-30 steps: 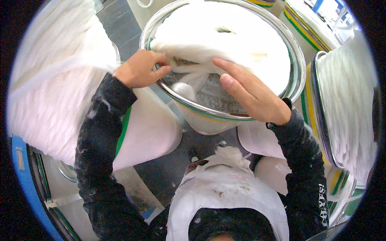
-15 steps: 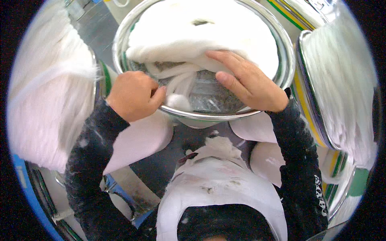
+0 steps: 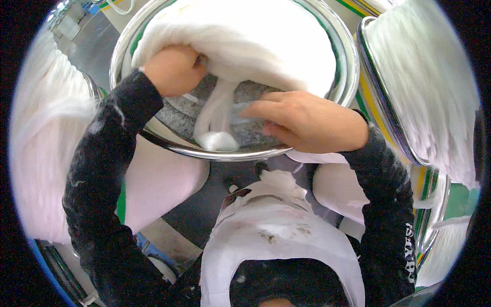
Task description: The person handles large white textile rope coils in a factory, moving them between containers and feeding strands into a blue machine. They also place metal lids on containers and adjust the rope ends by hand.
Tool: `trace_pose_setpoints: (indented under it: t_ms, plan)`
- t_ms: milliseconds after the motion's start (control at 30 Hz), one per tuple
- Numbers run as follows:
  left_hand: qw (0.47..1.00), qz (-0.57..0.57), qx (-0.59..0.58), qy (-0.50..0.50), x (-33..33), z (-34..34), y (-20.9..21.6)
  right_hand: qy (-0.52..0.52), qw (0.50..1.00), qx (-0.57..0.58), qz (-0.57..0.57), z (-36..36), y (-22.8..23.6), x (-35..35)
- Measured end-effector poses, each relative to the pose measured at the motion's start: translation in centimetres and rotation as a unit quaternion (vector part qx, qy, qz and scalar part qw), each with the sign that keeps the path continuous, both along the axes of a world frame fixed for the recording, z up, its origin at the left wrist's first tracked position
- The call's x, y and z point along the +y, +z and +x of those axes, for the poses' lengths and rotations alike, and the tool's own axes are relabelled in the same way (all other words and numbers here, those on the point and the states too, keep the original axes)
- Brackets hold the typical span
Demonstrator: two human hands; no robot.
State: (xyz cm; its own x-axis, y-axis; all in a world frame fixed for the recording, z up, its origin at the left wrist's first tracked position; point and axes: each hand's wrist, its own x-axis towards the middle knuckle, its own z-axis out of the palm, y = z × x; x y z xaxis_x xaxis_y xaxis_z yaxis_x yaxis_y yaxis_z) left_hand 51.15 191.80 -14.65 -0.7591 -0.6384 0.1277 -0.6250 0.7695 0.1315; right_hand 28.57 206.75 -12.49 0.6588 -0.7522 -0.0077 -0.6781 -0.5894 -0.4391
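Over the can: both hands are down inside a big round sliver can with a shiny steel rim (image 3: 169,145), half-filled by a thick white fibre mass (image 3: 245,41).
Left hand: the left hand (image 3: 174,69) is closed into a fist on the underside edge of that fibre mass, lifting it off the grey speckled plate (image 3: 255,130) below.
Right hand: the right hand (image 3: 307,123) lies low over the plate, fingers together and pointing left, just touching a loose white sliver strand (image 3: 217,115); can't tell if it's actually pinching it or only brushing it.
Where the strand is: it hangs from under the lifted mass and ends in a fluffy tuft (image 3: 217,139) right by the near rim.
What could go wrong: my guess, the strand is thin and soft, so a hard tug would thin it or snap it. The lifted mass could also slump back over the fingers if the fist loosens.
Hard to see: right fingertips are blurred; left fingers are buried in fibre; the neighbouring can of white fibre (image 3: 424,82) bends off at the edge.
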Motion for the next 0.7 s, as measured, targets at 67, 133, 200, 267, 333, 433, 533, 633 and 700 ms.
trace_pose_setpoints:
  t_ms: [67, 133, 200, 267, 333, 433, 533, 633, 700]
  plan:
    - [0.997, -0.033, 0.056, -0.029, -1.5, -1.3, 0.4, 0.026, 0.999, 0.012, 0.03, 0.8, -0.6, -1.8]
    - [0.992, -0.058, 0.101, -0.053, -3.0, -2.4, 0.8, 0.05, 0.997, 0.005, 0.062, 1.9, -1.3, -4.1]
    - [0.994, -0.054, 0.088, -0.037, -4.7, -2.9, 1.4, 0.079, 0.995, -0.009, 0.061, 2.9, -1.7, -6.2]
    - [0.992, -0.058, 0.097, -0.048, -6.6, -2.9, 2.2, 0.034, 0.997, -0.012, 0.064, 4.1, -2.0, -7.6]
    - [0.988, -0.075, 0.119, -0.07, -8.3, -2.5, 2.9, 0.004, 0.999, 0.016, 0.036, 5.6, -2.1, -9.0]
    - [0.993, -0.075, 0.058, -0.074, -10.5, -1.4, 4.1, -0.015, 0.993, 0.106, 0.046, 7.9, -1.8, -10.1]
    - [0.989, -0.1, 0.088, -0.066, -10.9, -0.5, 3.9, -0.006, 0.99, 0.127, 0.058, 8.4, -0.7, -10.0]
    - [0.979, -0.142, 0.138, -0.057, -10.6, -0.1, 3.2, 0.013, 0.984, 0.138, 0.115, 6.9, 0.8, -8.9]
    - [0.975, -0.159, 0.143, -0.059, -10.3, 0.0, 2.9, -0.034, 0.973, 0.152, 0.171, 5.7, 1.6, -7.9]
